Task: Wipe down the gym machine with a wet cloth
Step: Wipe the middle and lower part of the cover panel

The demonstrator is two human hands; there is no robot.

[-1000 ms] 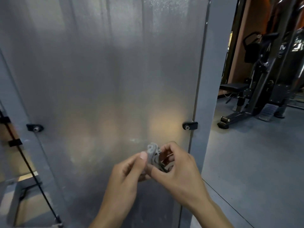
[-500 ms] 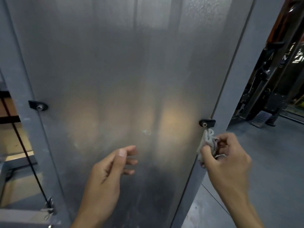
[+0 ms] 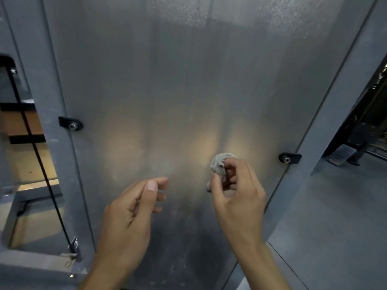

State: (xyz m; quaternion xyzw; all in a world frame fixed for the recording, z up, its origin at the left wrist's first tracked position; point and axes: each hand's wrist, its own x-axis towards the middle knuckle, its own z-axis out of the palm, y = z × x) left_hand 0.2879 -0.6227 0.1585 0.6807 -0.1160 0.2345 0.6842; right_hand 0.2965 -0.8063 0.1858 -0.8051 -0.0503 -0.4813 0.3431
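Observation:
A tall frosted grey panel [image 3: 178, 91] of the gym machine fills the view, held between two grey uprights by black clips. My right hand [image 3: 238, 197] grips a small bunched grey cloth [image 3: 219, 165] and holds it against the panel's lower middle. My left hand [image 3: 129, 214] hovers just left of it, in front of the panel, fingers loosely curled and holding nothing.
A black clip [image 3: 71, 123] sits on the left upright and another black clip [image 3: 290, 158] on the right upright [image 3: 335, 114]. A black cable [image 3: 41, 164] runs down inside the frame at left. Grey floor [image 3: 335, 227] and a dark machine [image 3: 368, 126] lie to the right.
My right hand has carried the cloth left from the right clip onto the panel's middle. One second ago both hands held the cloth; the left hand now holds nothing.

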